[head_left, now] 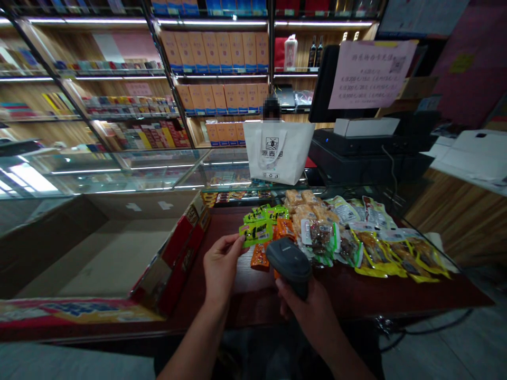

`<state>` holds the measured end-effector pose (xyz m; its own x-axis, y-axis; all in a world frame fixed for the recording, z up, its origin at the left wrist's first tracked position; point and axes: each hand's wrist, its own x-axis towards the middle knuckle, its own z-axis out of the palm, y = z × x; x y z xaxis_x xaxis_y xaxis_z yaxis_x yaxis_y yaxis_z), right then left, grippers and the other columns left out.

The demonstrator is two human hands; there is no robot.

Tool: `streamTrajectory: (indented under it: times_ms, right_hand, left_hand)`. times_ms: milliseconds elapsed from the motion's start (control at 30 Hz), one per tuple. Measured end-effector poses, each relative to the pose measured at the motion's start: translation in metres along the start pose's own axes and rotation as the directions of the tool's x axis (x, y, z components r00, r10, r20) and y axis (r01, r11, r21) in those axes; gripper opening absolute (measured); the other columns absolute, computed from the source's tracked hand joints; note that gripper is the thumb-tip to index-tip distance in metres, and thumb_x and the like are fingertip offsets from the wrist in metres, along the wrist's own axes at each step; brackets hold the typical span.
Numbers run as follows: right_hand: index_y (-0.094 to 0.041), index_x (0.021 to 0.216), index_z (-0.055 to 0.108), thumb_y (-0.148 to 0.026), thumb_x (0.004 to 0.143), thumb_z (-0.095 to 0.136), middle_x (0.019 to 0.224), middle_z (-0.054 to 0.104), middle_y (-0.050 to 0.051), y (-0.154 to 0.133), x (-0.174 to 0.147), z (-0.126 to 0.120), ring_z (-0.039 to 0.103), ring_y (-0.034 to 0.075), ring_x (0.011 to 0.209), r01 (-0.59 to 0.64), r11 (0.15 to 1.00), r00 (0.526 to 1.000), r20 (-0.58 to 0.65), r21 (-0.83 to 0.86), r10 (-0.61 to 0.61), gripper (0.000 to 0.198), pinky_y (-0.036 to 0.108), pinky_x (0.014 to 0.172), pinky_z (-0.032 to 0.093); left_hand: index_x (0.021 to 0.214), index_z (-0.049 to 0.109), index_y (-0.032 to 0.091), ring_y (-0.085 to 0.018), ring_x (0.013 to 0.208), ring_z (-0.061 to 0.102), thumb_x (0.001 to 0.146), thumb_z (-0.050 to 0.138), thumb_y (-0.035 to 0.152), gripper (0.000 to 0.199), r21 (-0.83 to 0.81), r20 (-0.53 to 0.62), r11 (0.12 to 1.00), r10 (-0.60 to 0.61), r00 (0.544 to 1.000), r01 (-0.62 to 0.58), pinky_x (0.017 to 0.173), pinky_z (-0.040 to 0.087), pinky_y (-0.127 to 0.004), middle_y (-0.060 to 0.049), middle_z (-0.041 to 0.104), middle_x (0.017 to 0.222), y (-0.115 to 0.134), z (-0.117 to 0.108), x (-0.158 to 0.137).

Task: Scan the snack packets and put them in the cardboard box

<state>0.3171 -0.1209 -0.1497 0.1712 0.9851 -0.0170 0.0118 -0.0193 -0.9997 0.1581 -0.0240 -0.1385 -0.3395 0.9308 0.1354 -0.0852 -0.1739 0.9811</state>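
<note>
Between the thumb and fingers of my left hand (pixel 222 263) is a green snack packet (pixel 256 232), held by its left edge above the dark red counter. My right hand (pixel 307 306) is wrapped round the grip of a dark grey barcode scanner (pixel 290 259), whose head is close to the packet. Behind the held packet lie more green packets (pixel 277 212). Orange packets (pixel 260 257) lie beneath it, partly covered by the scanner. Further right are tan square packs (pixel 309 198), clear vacuum packs (pixel 319 235) and yellow-edged packs (pixel 374 253).
A shallow cardboard box (pixel 114 248) stands on the left. At the back are a white shopping bag (pixel 279 153) and, behind it, a person, mostly hidden. A monitor (pixel 324 84) with a paper sign stands at the back right. A cable (pixel 435 324) hangs near the counter's front right.
</note>
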Motion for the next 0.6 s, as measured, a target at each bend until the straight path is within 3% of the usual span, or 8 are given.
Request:
streamTrajectory:
  times_ms: [200,367,500,600]
  right_hand:
    - [-0.017,0.078,0.064,-0.063,0.078,0.072,0.045,0.062,-0.001,0.024,-0.001,-0.010,0.057,0.016,0.040,-0.064,0.997,0.997,-0.044,0.039,0.065,0.046,0.024,0.043,0.045]
    - [-0.016,0.078,0.065,-0.066,0.079,0.070,0.050,0.063,0.000,0.053,-0.005,-0.022,0.057,0.015,0.044,-0.117,0.993,0.992,-0.046,0.032,0.118,0.050,0.025,0.047,0.045]
    - [-0.016,0.074,0.065,-0.068,0.078,0.069,0.053,0.065,0.003,0.070,-0.004,-0.028,0.059,0.017,0.046,-0.143,0.990,0.990,-0.008,0.017,0.144,0.052,0.027,0.048,0.048]
    - [-0.016,0.073,0.066,-0.068,0.078,0.069,0.051,0.065,0.003,0.082,-0.002,-0.027,0.059,0.017,0.045,-0.147,0.989,0.987,-0.060,0.010,0.147,0.052,0.028,0.049,0.048]
  left_hand:
    - [0.078,0.070,0.011,-0.012,0.071,0.068,0.058,0.087,0.032,0.034,-0.150,-0.090,0.982,-0.128,0.988,0.113,0.068,0.061,-0.024,-0.001,0.070,0.081,-0.024,-0.013,0.040]
    - [0.073,0.065,0.010,-0.012,0.060,0.068,0.061,0.084,0.019,0.024,-0.097,-0.086,0.955,-0.287,0.954,0.279,0.060,0.061,-0.023,-0.001,0.068,0.071,-0.042,-0.024,0.071]
    - [0.072,0.064,0.011,-0.013,0.056,0.069,0.065,0.082,0.017,0.021,0.002,-0.030,0.952,-0.305,0.952,0.305,0.058,0.060,-0.023,-0.003,0.068,0.069,-0.051,-0.014,0.086]
    - [0.070,0.063,0.012,-0.013,0.051,0.066,0.067,0.080,0.016,0.018,0.067,-0.011,0.954,-0.291,0.957,0.291,0.052,0.057,-0.023,-0.002,0.067,0.065,-0.058,0.003,0.099]
